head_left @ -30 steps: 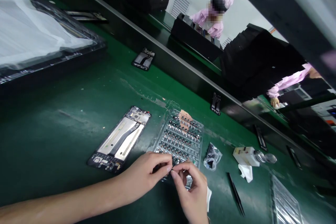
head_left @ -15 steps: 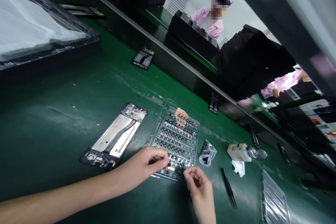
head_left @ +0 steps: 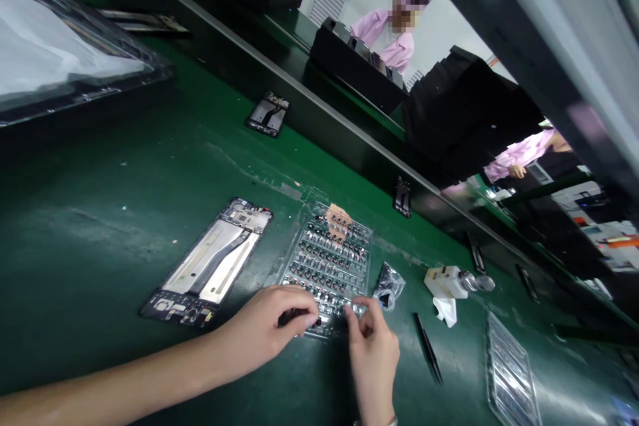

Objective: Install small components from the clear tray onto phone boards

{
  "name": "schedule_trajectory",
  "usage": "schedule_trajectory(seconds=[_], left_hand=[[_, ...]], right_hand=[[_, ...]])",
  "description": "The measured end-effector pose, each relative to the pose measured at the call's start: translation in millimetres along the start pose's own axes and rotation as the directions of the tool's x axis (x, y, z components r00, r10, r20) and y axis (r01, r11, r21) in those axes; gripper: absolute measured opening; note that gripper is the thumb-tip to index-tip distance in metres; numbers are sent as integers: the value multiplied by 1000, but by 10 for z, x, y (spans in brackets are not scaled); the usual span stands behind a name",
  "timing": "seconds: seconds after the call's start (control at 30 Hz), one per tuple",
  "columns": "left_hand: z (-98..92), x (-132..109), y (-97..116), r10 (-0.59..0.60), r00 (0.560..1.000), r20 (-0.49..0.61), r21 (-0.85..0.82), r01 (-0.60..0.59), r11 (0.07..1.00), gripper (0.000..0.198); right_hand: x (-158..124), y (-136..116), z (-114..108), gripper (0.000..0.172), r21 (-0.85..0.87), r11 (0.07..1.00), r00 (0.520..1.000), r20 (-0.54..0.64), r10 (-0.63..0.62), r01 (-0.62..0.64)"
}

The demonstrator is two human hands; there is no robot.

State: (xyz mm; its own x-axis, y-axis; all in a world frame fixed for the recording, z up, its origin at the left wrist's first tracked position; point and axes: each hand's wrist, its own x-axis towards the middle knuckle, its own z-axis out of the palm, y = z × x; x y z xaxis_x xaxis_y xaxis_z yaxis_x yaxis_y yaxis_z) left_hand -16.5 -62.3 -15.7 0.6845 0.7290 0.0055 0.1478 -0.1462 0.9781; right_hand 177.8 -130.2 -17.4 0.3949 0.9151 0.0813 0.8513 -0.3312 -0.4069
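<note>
A clear plastic tray holds rows of small dark components on the green bench. My left hand is over its lower left edge, thumb and index finger pinched; a dark speck shows by the fingertips, too small to name. At the tray's lower right corner my right hand has thumb and index fingertips close together; whatever lies between them is hidden. Left of the tray lies an opened phone body, its board and ribbon cable exposed. Black tweezers lie to the right of my right hand.
A small bag, a white bottle and a white tissue stand or lie right of the tray. Another clear tray is farther right. More phone bodies line the bench's back ledge. A co-worker sits beyond.
My right hand has moved up onto the tray's lower right corner. My left hand stays pinched near the tray's lower left edge. The whole view has shifted slightly.
</note>
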Motion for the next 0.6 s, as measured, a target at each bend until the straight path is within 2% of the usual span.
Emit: schedule_trajectory(seconds=[0.1,0.2,0.27,0.33,0.4,0.6], left_hand=[[-1,-12,6,19,1000,-20,11,-19,1000,27],[-11,-16,16,31,999,-22,-7,-31,999,25],[-14,-24,23,32,999,-11,-30,-33,999,26],[-12,-35,25,37,999,2,-55,-37,998,28],[-11,-44,24,45,999,-2,-62,-45,997,29],[-25,-22,33,41,998,-37,-40,-42,998,30]], right_hand=[[-31,209,-162,33,66,995,966,-245,89,-75],[-7,430,-266,33,-25,993,911,-402,95,-115],[39,536,-257,34,-187,981,916,-400,-23,-57],[101,601,-200,36,-362,932,918,-356,-173,35],[167,635,-131,36,-466,878,914,-302,-269,105],[263,626,-54,29,-534,834,934,-210,-290,139]])
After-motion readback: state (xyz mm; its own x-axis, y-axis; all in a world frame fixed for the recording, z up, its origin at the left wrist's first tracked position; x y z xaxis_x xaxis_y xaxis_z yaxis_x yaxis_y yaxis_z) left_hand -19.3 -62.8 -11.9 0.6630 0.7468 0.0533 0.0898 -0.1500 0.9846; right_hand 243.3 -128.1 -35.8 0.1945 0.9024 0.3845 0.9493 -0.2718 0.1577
